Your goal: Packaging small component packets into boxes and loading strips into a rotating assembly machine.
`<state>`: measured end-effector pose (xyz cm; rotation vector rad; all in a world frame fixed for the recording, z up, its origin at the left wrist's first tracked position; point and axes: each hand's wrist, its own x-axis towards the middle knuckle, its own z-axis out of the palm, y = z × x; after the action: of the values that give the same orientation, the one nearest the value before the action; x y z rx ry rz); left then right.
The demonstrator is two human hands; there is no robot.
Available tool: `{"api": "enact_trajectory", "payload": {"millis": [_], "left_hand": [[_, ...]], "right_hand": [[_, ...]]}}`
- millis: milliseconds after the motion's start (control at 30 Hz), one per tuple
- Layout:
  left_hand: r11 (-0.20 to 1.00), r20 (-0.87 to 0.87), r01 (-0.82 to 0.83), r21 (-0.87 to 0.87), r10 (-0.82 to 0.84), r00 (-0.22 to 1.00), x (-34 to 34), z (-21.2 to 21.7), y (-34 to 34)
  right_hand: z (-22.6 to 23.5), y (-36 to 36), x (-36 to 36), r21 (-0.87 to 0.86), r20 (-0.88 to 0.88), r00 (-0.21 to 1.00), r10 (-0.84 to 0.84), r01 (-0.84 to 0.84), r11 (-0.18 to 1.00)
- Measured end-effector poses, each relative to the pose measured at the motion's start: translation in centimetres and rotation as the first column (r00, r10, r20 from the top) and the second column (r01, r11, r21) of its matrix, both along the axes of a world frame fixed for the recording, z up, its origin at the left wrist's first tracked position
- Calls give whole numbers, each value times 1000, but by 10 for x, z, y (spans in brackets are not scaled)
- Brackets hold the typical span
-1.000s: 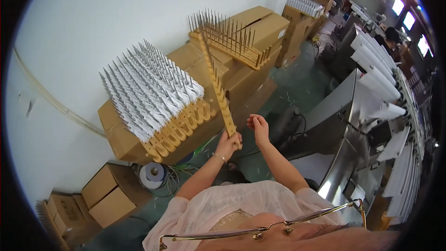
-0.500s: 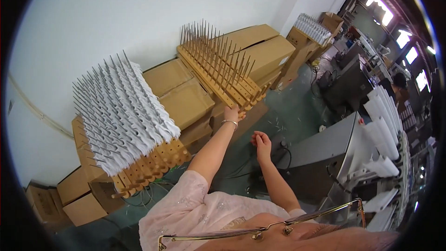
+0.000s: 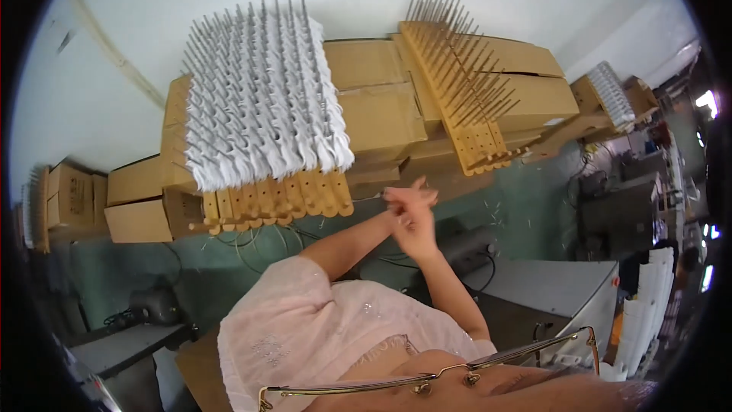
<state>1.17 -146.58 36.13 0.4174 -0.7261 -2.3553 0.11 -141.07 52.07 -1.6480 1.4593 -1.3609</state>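
In front of my body my left hand (image 3: 416, 197) and my right hand (image 3: 414, 230) cross and overlap, partly smeared by motion. My left hand's fingers point right and stand apart, with nothing visible in them. The fingers of my right hand are blurred against the left hand, so their grip cannot be made out. Beyond them, on the right, wooden bars with bare upright metal pins (image 3: 463, 76) rest on cardboard boxes. To the left stands a wide block of similar wooden bars (image 3: 278, 194), their pins threaded through white fluffy textile pieces (image 3: 263, 99).
Cardboard boxes (image 3: 374, 111) line the white wall. A grey metal machine cabinet (image 3: 545, 286) stands at right, beside white cylindrical pieces (image 3: 648, 313). Cables (image 3: 248, 248) lie on the green floor below the left bars. Another pin rack with white pieces (image 3: 610, 91) stands far right.
My left hand has let go of the end of the bare-pin bars and come back toward my right hand. The view has turned right-to-left, so the racks appear farther right.
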Motion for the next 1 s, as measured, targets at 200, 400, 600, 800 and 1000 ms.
{"api": "enact_trajectory", "payload": {"millis": [200, 400, 600, 800, 1000], "left_hand": [[464, 387, 105, -880, 569, 725, 117, 16, 45], [930, -157, -187, 316, 246, 956, 128, 50, 29], [830, 261, -558, 6, 537, 802, 114, 12, 59], [979, 427, -121, 166, 39, 903, 222, 57, 125], [949, 442, 287, 132, -315, 840, 368, -10, 114]], "right_hand": [[-20, -32, 48, 76, -73, 958, 278, -273, 959], [-20, -12, 27, -74, -201, 977, -66, 52, 996], [-17, 74, 69, -92, -257, 948, -189, 171, 981], [30, 132, 64, -89, -283, 926, -248, 233, 968], [91, 142, 25, -308, -166, 672, -722, 660, 685]]}}
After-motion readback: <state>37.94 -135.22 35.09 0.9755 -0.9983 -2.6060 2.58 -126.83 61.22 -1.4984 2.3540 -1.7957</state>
